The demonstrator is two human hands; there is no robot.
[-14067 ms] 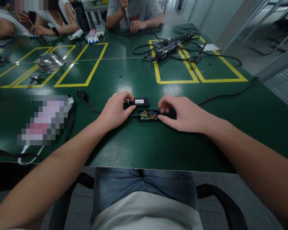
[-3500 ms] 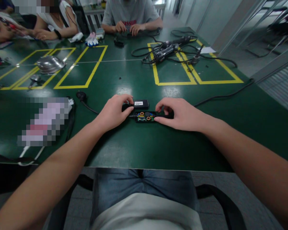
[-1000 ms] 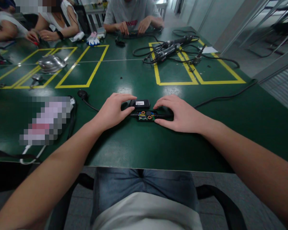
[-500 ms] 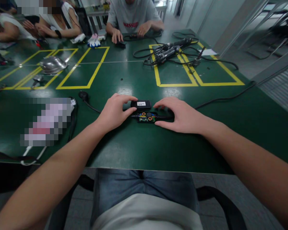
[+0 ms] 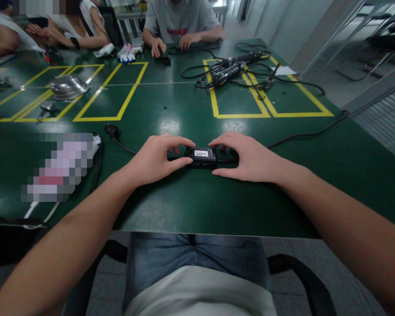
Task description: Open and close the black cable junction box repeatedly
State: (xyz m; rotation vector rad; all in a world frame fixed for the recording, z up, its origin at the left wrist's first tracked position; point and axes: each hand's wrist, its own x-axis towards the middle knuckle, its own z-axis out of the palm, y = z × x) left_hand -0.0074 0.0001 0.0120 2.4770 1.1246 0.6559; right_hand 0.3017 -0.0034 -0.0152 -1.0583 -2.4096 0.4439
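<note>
My left hand (image 5: 159, 156) pinches the left end of a black plastic cover (image 5: 210, 154) with a white label, thumb on the near side and fingers on the far side. The cover lies over a small black cable box (image 5: 204, 166), and the circuit board inside is now hidden. Whether the cover is seated I cannot tell. My right hand (image 5: 250, 157) curves around the box's right end with thumb and fingers apart, holding nothing. A black cable (image 5: 226, 161) leaves the box between them. On the left, the lead ends in a black plug (image 5: 111, 130).
A blurred-out phone-like device (image 5: 64, 164) with a white cord lies left of my arm. Farther off are a metal bowl-shaped part (image 5: 67, 87), black tools with tangled cables (image 5: 228, 72) and yellow tape outlines (image 5: 98, 119). A co-worker's hands (image 5: 158, 47) handle a dark part across the table.
My left hand has brought the cover toward me and slightly right, from behind the open box to on top of it. The right hand has hardly moved.
</note>
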